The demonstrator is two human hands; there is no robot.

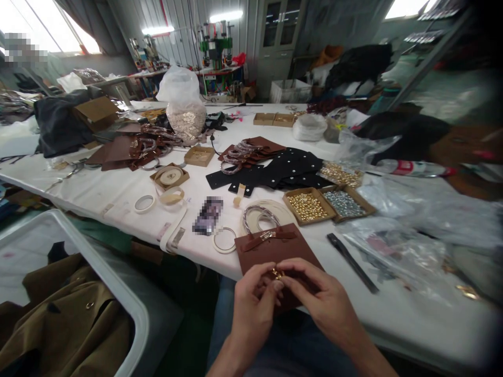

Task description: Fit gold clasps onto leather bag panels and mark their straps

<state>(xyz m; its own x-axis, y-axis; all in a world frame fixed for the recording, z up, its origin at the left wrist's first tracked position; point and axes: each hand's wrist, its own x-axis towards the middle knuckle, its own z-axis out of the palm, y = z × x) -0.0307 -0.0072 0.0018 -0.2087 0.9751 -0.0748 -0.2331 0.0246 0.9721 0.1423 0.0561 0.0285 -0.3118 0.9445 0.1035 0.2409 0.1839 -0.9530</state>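
Observation:
My left hand (257,293) and my right hand (320,288) meet over the near part of a brown leather panel (251,254). Pinched between the fingertips of both is a small gold metal fitting (277,274); its exact kind is too small to make out. The panel lies at the table's front edge and carries a strap (253,241) with a metal clasp (269,235) across its far end. Just beyond it rests a ring-shaped handle (248,212) in clear wrap. My fingers partly cover the panel's near part.
Boxes of gold studs (306,206) and silver studs (342,203) stand beyond the panel. A black bar-shaped tool (351,262) lies to the right, near plastic bags (401,251). Tape rolls (144,203) and a phone (208,215) lie leftward. A white bin (135,306) with brown cloth stands lower left.

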